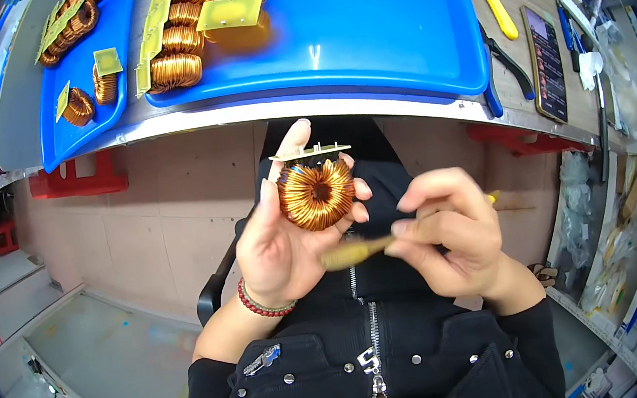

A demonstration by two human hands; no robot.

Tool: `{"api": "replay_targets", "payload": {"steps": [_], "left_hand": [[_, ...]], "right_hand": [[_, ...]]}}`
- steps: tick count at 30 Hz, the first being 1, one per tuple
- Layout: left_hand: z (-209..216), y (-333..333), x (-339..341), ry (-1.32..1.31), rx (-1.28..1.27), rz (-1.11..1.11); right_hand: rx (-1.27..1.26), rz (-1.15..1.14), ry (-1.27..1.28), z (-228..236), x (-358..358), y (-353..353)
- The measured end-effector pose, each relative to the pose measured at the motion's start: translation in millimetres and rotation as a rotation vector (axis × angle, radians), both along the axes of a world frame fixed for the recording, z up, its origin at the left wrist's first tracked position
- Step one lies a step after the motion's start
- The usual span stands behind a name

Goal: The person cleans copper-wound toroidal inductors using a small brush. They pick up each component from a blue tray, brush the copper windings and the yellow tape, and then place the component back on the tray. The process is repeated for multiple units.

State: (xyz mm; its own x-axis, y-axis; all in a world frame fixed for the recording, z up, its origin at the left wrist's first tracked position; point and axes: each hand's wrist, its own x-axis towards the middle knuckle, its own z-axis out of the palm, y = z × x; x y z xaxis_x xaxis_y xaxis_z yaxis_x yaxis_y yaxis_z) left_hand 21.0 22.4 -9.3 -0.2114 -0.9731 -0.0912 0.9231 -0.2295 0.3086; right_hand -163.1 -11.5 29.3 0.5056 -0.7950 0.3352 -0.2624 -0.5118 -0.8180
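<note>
My left hand point(268, 245) cups a copper-wound toroidal coil point(307, 204), palm up, with fingers curled around its back and side. A small pale-green circuit board point(309, 152) sits on top of the coil, edge-on, with short pins standing up from it. Pinched between the thumb and fingers of my right hand point(454, 238) is a small brush point(351, 254), smeared by motion. Its wide yellowish head points left, just below the coil and close to my left palm. The brush's yellow rear end shows beyond my right knuckles.
Ahead on the bench, a large blue tray point(361, 27) holds rows of similar coils point(176, 72) with boards. Another blue tray point(62, 147) at left holds more. To the right lie a yellow-handled tool point(493, 2), pliers point(507, 60) and a phone point(546, 63).
</note>
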Motion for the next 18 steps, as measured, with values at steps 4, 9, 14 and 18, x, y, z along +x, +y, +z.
{"api": "replay_targets", "payload": {"steps": [4,9,14,18], "left_hand": [[7,-1,1,-0.182,0.015,-0.001],[4,-3,1,-1.272,-0.448,0.428],[-1,1,-1,-1.786,-0.501,0.687],[-1,0,0,-1.826,-0.566,0.752]], "right_hand": [[-0.413,-0.312,0.150,-16,-3,-26],[-0.543,-0.183,0.022,4,2,-13],[-0.695,-0.246,0.237,3,6,-20],[-0.596,0.018,0.238,6,7,-4]]}}
